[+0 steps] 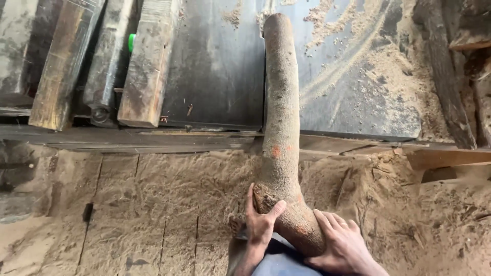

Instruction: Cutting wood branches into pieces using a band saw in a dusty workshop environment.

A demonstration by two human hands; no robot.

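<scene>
You held the near end of a long, bark-covered log (280, 117), which lay lengthwise away from you, its far end resting on the dark metal desk (215, 66) and its near end at your lap above the sawdust-covered floor (153, 204). Your left hand (260, 225) had its grip closed around the short branch stub on the log's left side, thumb hooked over the top; your right hand (341, 244) lay flat against the thick butt, fingers spread, pressing rather than clamping. To handle it well, you needed both hands low and firm on that butt, since the log curved and could roll on the smooth plate. There were no packages or signs; orange paint marks (279, 150) showed on the bark midway, and a small green object (131, 42) sat between the weathered timbers (148, 66) at upper left.
</scene>
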